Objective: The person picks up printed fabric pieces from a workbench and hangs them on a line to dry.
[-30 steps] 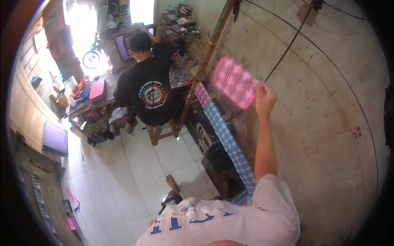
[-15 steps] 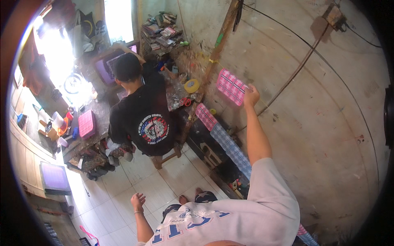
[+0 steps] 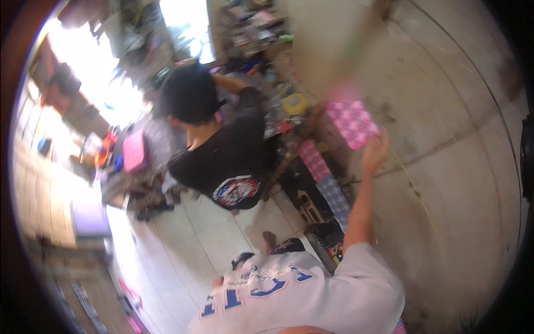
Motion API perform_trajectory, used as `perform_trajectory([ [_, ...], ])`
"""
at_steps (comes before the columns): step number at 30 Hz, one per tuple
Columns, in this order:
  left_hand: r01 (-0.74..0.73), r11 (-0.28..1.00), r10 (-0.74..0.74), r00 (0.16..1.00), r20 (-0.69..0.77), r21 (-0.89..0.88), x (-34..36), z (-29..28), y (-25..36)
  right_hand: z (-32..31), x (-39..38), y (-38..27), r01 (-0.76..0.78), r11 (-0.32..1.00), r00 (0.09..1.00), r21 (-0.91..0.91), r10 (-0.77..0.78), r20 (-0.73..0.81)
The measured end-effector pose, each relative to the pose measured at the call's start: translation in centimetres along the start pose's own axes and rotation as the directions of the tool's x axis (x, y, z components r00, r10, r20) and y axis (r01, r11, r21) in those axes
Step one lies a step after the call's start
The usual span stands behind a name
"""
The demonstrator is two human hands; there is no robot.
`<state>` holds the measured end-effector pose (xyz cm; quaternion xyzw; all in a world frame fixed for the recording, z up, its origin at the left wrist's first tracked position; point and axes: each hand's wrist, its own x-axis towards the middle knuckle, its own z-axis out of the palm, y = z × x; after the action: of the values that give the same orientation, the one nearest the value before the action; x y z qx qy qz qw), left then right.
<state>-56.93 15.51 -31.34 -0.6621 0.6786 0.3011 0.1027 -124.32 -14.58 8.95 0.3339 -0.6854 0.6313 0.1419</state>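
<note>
My right arm is stretched up and forward along the wall. Its hand (image 3: pixel 376 149) is closed on the lower right edge of a flat pink plaid piece of cloth (image 3: pixel 354 123). The cloth hangs against the wall, and a thin yellow string (image 3: pixel 411 185) runs down to the right from near my hand. My left hand (image 3: pixel 217 282) is mostly hidden; only a small patch of skin shows beside my light shirt, and its fingers cannot be made out. Below the held cloth, a strip of pink plaid cloth (image 3: pixel 315 161) and blue plaid cloth (image 3: pixel 334 199) lies lengthwise.
A person in a black shirt (image 3: pixel 233 150) sits ahead at a cluttered worktable (image 3: pixel 153 131). A yellow tape roll (image 3: pixel 295 104) and red-handled scissors (image 3: pixel 285 128) lie beside them. A pink tray (image 3: pixel 134 151) is at left. The wall (image 3: pixel 445 139) stands close on my right.
My view has shifted, and the scene sits further right. My right hand keeps its hold on the pink plaid cloth. My left hand, open before, has drawn in toward my body and is mostly hidden.
</note>
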Motion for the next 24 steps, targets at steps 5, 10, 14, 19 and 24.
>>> perform_trajectory([
  [5,0.486,0.308,-0.423,0.84,0.34,-0.818,0.3,-3.1,1.9,-2.9,-8.5,-3.6,0.096,0.994,0.995,-0.06,-0.098,-0.023],
  [10,0.509,0.058,-0.519,0.75,0.409,-0.859,4.1,-12.3,6.4,-1.3,-18.7,-12.3,-0.084,0.95,0.779,0.302,-0.127,0.614],
  [14,0.352,0.076,-0.514,0.816,0.266,-0.933,7.0,-19.7,7.6,2.7,-24.0,-18.3,-0.179,0.909,0.424,0.377,-0.274,0.863],
  [19,0.068,-0.111,-0.552,0.826,0.118,-0.992,3.0,-19.3,5.2,5.9,-29.2,-23.7,-0.244,0.805,0.226,0.541,-0.495,0.839],
  [24,0.061,-0.461,-0.673,0.626,0.394,-0.885,-3.9,-10.6,-3.6,11.7,-40.9,-28.9,-0.263,0.804,-0.077,0.533,-0.569,0.819],
])
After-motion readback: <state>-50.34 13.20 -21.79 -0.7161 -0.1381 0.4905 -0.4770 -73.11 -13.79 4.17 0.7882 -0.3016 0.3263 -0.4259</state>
